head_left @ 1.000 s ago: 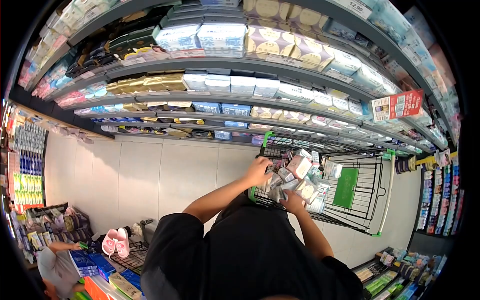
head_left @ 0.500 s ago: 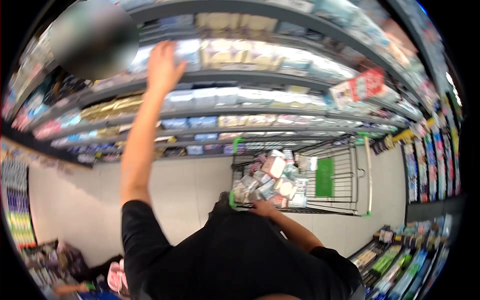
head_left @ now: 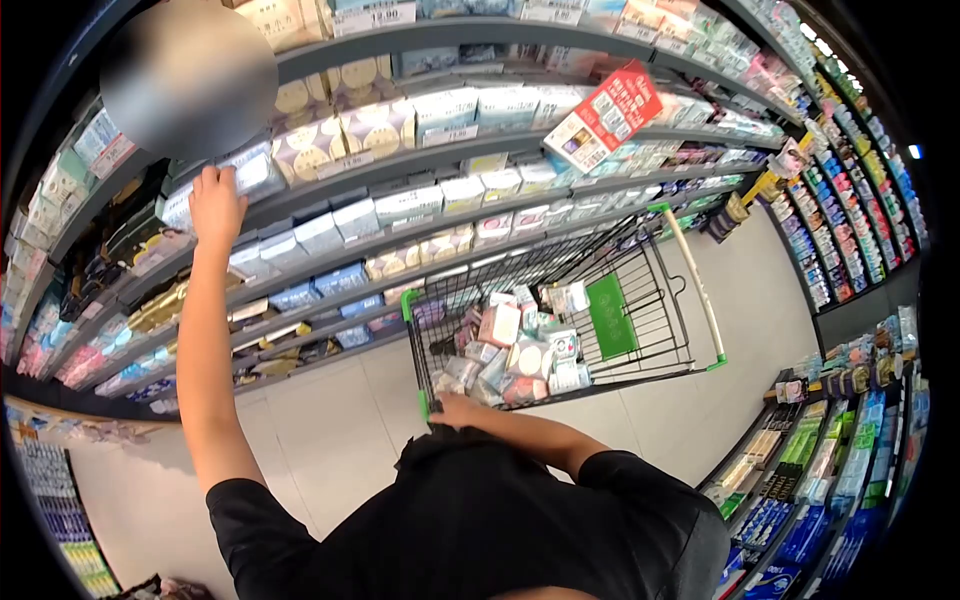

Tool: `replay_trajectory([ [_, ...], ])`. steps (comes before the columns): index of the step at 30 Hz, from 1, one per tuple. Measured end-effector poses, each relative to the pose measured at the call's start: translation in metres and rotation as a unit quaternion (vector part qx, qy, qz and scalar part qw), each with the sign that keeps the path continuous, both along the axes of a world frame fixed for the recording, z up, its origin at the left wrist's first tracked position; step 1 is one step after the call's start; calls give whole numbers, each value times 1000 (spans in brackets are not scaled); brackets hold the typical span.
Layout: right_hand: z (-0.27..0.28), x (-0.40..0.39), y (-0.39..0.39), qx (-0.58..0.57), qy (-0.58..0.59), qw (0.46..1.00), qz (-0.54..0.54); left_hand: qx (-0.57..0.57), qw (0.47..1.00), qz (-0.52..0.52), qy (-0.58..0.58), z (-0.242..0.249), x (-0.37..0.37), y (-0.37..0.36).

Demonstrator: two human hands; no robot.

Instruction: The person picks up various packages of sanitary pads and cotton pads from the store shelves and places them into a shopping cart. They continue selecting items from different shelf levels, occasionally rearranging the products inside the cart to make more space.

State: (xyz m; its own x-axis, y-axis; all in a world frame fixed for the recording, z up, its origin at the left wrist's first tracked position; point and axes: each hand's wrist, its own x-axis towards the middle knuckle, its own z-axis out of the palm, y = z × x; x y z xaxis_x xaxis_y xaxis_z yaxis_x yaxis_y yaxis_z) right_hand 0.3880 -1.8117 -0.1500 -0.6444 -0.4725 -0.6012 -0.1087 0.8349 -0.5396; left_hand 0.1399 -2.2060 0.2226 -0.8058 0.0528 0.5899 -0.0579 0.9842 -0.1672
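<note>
My left hand [head_left: 217, 208] reaches up to a shelf on the left, its fingertips against a white and pale blue pack [head_left: 255, 172]. The fingers are slightly bent and the thumb stands apart; no pack is lifted off the shelf. Beside that pack stand cream packs with round pale labels [head_left: 378, 128]. My right hand [head_left: 462, 408] is curled over the near rim of a black wire shopping cart [head_left: 655, 375], close to its green front corner. Several small boxes and soft packs [head_left: 530, 358] lie heaped in the cart's front end.
A red and white sign [head_left: 606, 117] juts from the shelf edge. Tiered shelves [head_left: 400, 230] of packs run along the far side. More racks stand at right [head_left: 810, 470] and lower left [head_left: 60, 500]. Pale tiled floor [head_left: 320, 430] lies between. A blurred disc hides the upper left.
The view has turned and shifted, so the cart and sign appear further left and tilted. My left hand now sits lower and further left along the shelf. My right hand stays on the cart.
</note>
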Motion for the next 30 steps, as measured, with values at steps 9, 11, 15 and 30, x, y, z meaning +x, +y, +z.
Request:
replay_trajectory([
  [9, -52, -4, -35, -30, -7, 991, -129, -7, 997, -52, 62, -4, 11, -10],
  [11, -57, -1, -41, -35, 3, 991, -127, 24, 997, -72, -5, -1, 6, -20],
  [15, -95, -4, -59, 4, 68, 991, -115, 21, 993, -98, -64, 12, -5, -31],
  [30, -44, 5, -137, 172, 74, 945, -268, 191, 905, -368, 95, 30, 10, -85],
])
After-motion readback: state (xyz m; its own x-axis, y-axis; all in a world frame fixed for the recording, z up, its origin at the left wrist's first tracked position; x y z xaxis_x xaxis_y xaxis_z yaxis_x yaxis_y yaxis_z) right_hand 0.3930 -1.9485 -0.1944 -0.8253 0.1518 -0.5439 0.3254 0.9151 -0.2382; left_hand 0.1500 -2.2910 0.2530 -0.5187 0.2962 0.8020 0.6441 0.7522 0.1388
